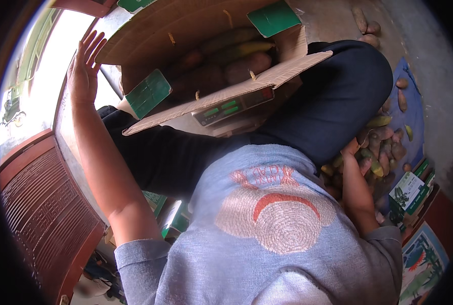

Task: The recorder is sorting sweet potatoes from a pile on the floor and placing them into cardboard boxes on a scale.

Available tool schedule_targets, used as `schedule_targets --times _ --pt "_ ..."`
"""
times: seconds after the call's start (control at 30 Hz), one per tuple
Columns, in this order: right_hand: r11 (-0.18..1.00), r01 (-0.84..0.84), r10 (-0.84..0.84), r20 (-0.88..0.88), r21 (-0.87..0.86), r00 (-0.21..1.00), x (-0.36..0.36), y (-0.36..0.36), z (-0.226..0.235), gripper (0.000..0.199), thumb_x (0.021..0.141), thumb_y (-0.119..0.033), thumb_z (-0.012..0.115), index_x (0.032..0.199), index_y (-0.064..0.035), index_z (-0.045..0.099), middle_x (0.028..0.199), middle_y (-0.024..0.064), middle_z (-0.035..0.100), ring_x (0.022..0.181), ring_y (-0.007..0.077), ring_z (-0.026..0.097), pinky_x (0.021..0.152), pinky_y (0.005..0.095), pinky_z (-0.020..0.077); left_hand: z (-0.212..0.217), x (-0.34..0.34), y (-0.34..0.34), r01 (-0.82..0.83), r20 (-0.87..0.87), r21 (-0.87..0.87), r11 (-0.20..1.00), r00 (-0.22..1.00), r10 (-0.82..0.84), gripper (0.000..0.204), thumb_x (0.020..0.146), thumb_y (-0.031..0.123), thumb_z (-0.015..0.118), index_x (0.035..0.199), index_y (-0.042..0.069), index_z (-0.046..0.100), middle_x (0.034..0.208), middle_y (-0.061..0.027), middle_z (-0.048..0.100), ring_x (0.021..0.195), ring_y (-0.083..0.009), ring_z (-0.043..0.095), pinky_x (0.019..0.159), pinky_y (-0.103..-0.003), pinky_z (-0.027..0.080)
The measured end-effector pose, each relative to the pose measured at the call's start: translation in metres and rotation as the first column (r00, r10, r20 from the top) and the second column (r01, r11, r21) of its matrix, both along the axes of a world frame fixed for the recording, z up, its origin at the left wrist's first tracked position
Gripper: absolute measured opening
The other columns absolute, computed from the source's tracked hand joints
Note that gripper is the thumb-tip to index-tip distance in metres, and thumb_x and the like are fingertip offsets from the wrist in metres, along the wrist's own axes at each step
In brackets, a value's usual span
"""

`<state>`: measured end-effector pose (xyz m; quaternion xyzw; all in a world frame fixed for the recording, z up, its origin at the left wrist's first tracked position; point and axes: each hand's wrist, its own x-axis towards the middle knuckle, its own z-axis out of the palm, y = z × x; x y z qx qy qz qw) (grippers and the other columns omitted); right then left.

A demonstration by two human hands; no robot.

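Note:
My left hand [84, 71] is raised beside the left end of an open cardboard box [206, 104], its fingers spread and nothing in them. Inside the box lie several long fruits or tubers [246, 68], some reddish brown, some green-yellow; shade hides their exact kind. Under the box is a digital scale [231, 108] with lit green and red displays. On my right side, my right hand [351, 147] reaches down to a pile of similar produce [384, 152]. Its fingers are mostly hidden, so I cannot tell whether it grips a piece.
The pile lies on a blue sheet [413, 107] at the right. More pieces [371, 40] lie on the floor at the far right. Green-and-white cartons [412, 190] stand near the right edge. A carved wooden panel [46, 203] is at the left. My bent legs flank the scale.

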<state>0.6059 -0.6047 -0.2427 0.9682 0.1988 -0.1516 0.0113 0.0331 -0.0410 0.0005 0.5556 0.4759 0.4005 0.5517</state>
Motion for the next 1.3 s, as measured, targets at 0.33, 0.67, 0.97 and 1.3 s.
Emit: schedule_targets --times 0.33,0.67,0.97,1.3 --pt "0.982 -0.013 0.025 -0.064 0.19 0.998 0.019 0.002 -0.026 0.046 0.091 -0.039 0.063 0.121 -0.0036 0.066 0.12 0.0235 0.068 0.116 0.0409 0.064 0.093 0.0482 0.0518 -0.002 0.001 0.002 -0.023 -0.039 -0.033 0.999 0.999 0.021 0.059 0.108 0.044 0.041 0.15 0.002 0.044 0.154 -0.0203 0.045 0.14 -0.0303 0.046 0.119 -0.045 0.03" --pt "0.99 -0.019 0.028 -0.068 0.138 0.997 0.049 -0.008 -0.046 0.055 0.094 -0.046 0.056 0.129 -0.0041 0.062 0.127 0.0241 0.065 0.12 0.0422 0.061 0.096 0.0491 0.0491 -0.001 0.011 0.006 -0.026 -0.006 -0.039 0.999 1.0 0.026 0.059 0.108 0.043 0.042 0.149 0.001 0.044 0.152 -0.0223 0.045 0.139 -0.0308 0.046 0.119 -0.045 0.03" --pt "0.696 -0.071 0.116 -0.013 0.715 0.993 0.12 0.107 0.079 0.057 0.096 0.002 0.059 0.15 -0.0048 0.043 0.149 0.0169 0.049 0.137 0.0293 0.046 0.117 0.0397 0.0338 0.043 -0.021 -0.018 -0.129 -0.007 0.118 0.985 0.991 0.131 0.05 0.108 0.035 0.046 0.142 -0.001 0.052 0.139 -0.0185 0.06 0.129 -0.0286 0.058 0.11 -0.042 0.044" --pt "-0.076 -0.833 0.987 0.159 0.547 0.015 -0.113 0.326 0.382 0.067 0.062 -0.015 0.086 0.125 -0.0037 0.065 0.125 0.0144 0.065 0.129 0.0359 0.053 0.108 0.0465 0.0429 0.104 0.049 -0.014 0.505 -0.735 0.325 0.8 0.667 -0.123 0.057 0.091 0.039 0.074 0.14 0.015 0.06 0.137 -0.0121 0.064 0.126 -0.0284 0.059 0.106 -0.044 0.046"
